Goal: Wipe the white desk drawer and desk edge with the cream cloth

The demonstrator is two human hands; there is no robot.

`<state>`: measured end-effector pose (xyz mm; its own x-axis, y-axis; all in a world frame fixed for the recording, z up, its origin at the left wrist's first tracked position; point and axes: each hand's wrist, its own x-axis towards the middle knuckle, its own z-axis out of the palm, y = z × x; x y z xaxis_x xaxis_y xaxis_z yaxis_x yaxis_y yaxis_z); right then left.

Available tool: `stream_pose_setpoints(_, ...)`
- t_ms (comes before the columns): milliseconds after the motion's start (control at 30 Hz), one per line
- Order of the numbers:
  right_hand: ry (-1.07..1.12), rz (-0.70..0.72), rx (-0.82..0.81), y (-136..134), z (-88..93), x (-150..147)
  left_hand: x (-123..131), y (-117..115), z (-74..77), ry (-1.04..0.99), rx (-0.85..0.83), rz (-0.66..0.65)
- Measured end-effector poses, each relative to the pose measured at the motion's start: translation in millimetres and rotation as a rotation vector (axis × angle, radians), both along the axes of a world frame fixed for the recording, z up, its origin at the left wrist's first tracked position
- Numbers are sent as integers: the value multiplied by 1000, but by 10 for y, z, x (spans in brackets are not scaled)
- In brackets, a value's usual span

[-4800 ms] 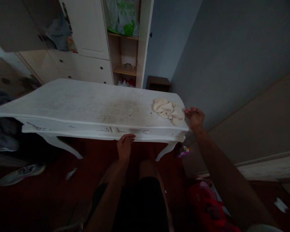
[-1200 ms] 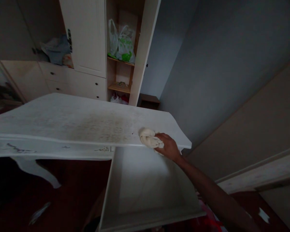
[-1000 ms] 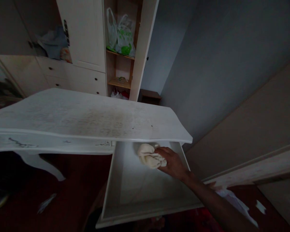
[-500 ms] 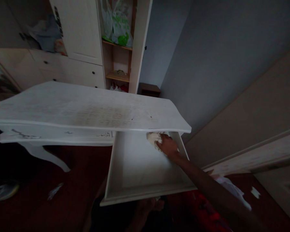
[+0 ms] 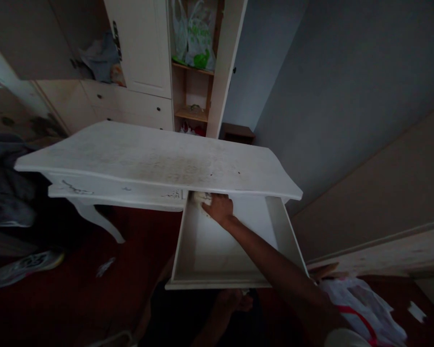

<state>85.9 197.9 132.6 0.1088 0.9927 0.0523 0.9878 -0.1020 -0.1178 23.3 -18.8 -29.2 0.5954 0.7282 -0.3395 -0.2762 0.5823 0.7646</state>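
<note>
Cloth (image 5: 201,198) lies bunched under the right hand (image 5: 219,207), inside the drawer (image 5: 224,250).

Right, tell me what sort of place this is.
Most likely a room in a home, perhaps a bedroom: a tall white wardrobe holding crumpled fabric and plastic bags, and a white table with a curved leg and an open drawer.

White table (image 5: 253,166) shows grey-brown mottling (image 5: 177,166) across its top, dark ornament (image 5: 76,188) marks its white front, off-white drawer (image 5: 217,246), cream cloth (image 5: 201,197), dark red floor (image 5: 141,226), blue-grey wall (image 5: 347,96), cream wardrobe (image 5: 142,48) with dark knobs (image 5: 158,109), white plastic bag (image 5: 198,41) printed green.
</note>
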Motion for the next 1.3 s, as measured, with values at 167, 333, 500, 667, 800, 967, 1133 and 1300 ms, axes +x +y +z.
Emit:
stream_pose_setpoints(167, 33, 135, 53, 54, -7, -252, 1, 27, 7, 19, -4, 12)
stream_pose_setpoints(333, 12, 294, -45, -82, 11, -202, -44, 22, 78, 25, 74, 44)
stream_pose_setpoints(500, 48, 529, -110, -484, -30, -136, -66, 18, 263, 38, 95, 93)
stream_pose_setpoints(667, 76, 729, -184, -838, -58, -131, -59, 25, 300, -8, 50, 89)
stream_pose_setpoints(800, 108, 825, -236, -911, -84, -118, -74, 28, 271, 29, 54, 54)
stream_pose_setpoints(967, 122, 986, -309, -868, -111, -79, -97, 26, 321, 42, 52, 52)
stream_pose_setpoints(1133, 100, 1084, -420, -825, -61, 78, -135, 12, 281, 87, 124, 70)
stream_pose_setpoints(1300, 163, 1068, -506, -930, -37, 529, -153, 8, 207, 80, 158, 54)
